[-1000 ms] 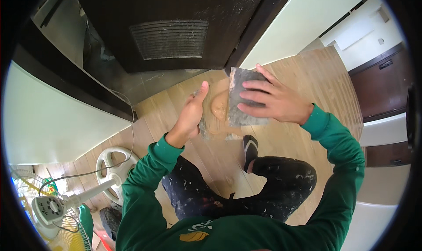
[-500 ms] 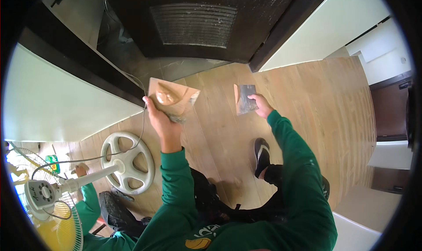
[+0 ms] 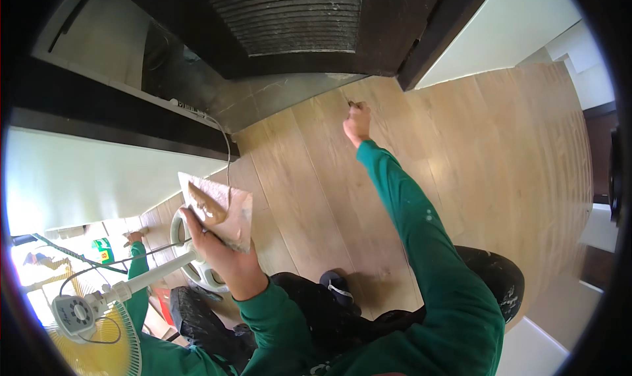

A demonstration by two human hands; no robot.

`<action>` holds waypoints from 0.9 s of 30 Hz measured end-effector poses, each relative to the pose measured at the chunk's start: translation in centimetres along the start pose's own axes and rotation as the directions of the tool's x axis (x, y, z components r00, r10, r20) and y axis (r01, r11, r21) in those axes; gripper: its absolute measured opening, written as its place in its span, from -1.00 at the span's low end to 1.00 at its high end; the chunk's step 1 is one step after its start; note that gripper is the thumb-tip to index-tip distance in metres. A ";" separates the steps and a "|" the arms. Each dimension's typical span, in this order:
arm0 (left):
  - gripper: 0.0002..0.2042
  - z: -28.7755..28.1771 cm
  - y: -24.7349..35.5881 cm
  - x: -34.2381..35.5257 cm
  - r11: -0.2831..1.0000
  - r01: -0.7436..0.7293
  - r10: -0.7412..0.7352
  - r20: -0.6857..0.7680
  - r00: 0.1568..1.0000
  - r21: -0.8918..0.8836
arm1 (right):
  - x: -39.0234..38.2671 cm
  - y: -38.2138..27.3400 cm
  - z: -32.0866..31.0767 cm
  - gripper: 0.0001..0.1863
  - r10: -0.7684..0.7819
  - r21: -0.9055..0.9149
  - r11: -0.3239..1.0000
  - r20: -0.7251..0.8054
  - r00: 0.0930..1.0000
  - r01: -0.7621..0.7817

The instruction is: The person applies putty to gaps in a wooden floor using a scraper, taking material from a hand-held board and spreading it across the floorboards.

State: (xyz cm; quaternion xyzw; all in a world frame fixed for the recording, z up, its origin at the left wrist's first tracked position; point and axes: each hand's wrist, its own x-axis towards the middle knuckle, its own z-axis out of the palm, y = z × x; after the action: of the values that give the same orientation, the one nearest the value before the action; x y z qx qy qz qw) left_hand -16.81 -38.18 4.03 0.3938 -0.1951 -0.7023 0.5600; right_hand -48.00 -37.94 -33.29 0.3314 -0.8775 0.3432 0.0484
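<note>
My left hand [image 3: 222,256] grips a pale square board [image 3: 238,213] by its near edge, with the thumb along its left side. A mound of smooth brown putty [image 3: 206,203] lies on top of the board. Farther ahead, my right hand [image 3: 357,122] is closed and stretched out over the floor near the dark door. It holds the flat putty scraper [image 3: 353,104], of which only a thin dark edge shows past the fingers; the hand hides the rest.
A dark louvred door [image 3: 296,20] stands ahead in its frame. Beside my left arm are a standing fan [image 3: 76,313], its white base [image 3: 209,278] and a cord [image 3: 228,153]. Another person's hand [image 3: 135,237] is at far left. Wood-plank flooring [image 3: 461,172] spreads rightward.
My right hand has swung forward and left, turning the scraper edge-on. My left hand has drawn the board back and left. The view has shifted, and my foot appears farther left and nearer.
</note>
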 end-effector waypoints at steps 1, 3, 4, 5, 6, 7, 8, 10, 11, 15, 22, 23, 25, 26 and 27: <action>-0.59 -0.4 0.1 -0.1 1.000 -0.019 0.020 -0.024 1.000 0.013 | 0.3 -1.1 0.5 -0.70 0.026 -0.053 0.998 0.016 1.000 -0.025; -0.60 -1.1 0.1 -0.1 0.998 -0.055 0.058 -0.066 0.996 0.038 | 1.0 -2.7 1.4 -0.68 0.081 -0.163 0.984 0.041 0.996 -0.073; -0.60 -1.1 0.0 -0.1 0.995 -0.071 0.077 -0.089 0.993 0.065 | 1.6 -2.7 1.8 -0.69 0.090 -0.239 0.968 0.049 0.995 -0.076; -0.60 -1.2 0.1 -0.1 0.998 -0.053 0.055 -0.047 0.997 0.040 | 1.9 -2.6 2.2 -0.69 0.104 -0.274 0.957 0.023 0.994 -0.094; -0.60 -1.3 0.3 -0.2 0.999 -0.034 0.035 -0.006 0.999 0.016 | 2.2 -2.5 2.5 -0.69 0.118 -0.309 0.944 -0.003 0.993 -0.113; -0.60 -1.3 0.8 -0.4 1.000 -0.028 0.028 0.027 0.999 -0.003 | 2.3 -3.1 3.0 -0.70 0.126 -0.331 0.935 -0.019 0.992 -0.125; -0.57 -1.0 1.1 -1.2 0.994 -0.074 0.077 -0.040 0.996 0.082 | 2.4 -3.4 3.3 -0.68 0.162 -0.358 0.921 -0.016 0.987 -0.157; -0.55 -1.1 1.1 -1.4 0.932 -0.219 0.263 -0.123 0.957 0.288 | 2.7 -3.9 3.8 -0.65 0.230 -0.414 0.885 -0.010 0.973 -0.213; -0.55 -1.0 1.2 -1.5 0.916 -0.240 0.288 -0.112 0.951 0.323 | 2.7 -3.9 4.0 -0.65 0.245 -0.419 0.879 -0.010 0.970 -0.226; -0.63 -0.2 1.2 -1.8 0.931 -0.251 0.284 -0.094 0.954 0.264 | 1.9 -4.2 4.6 -0.66 0.284 -0.407 0.878 0.017 0.959 -0.253; -0.64 -0.5 1.2 -0.5 0.987 -0.134 0.143 -0.120 0.982 0.086 | 1.2 -2.3 3.4 -0.64 0.238 -0.313 0.935 0.203 0.950 -0.168; -0.63 -1.0 1.3 -0.1 0.990 -0.116 0.125 -0.116 0.985 0.084 | 1.1 -2.2 3.0 -0.64 0.239 -0.303 0.939 0.234 0.942 -0.163; -0.60 -1.6 1.4 0.5 0.994 -0.068 0.076 -0.106 0.991 0.084 | 0.2 -1.8 2.4 -0.65 0.285 -0.311 0.923 0.155 0.946 -0.227; -0.61 -1.5 1.1 0.5 0.996 -0.052 0.059 -0.095 0.994 0.078 | -0.3 -1.4 2.0 -0.66 0.311 -0.317 0.911 0.113 0.943 -0.263; -0.61 -1.5 0.9 0.6 0.997 -0.037 0.041 -0.066 0.997 0.064 | -0.6 -1.3 2.0 -0.66 0.292 -0.347 0.907 0.113 0.950 -0.238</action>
State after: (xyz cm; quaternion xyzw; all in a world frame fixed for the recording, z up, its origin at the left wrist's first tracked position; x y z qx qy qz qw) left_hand -15.06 -38.76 3.56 0.4307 -0.2056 -0.6711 0.5674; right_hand -46.50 -39.61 -34.30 0.2227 -0.9603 0.1673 -0.0160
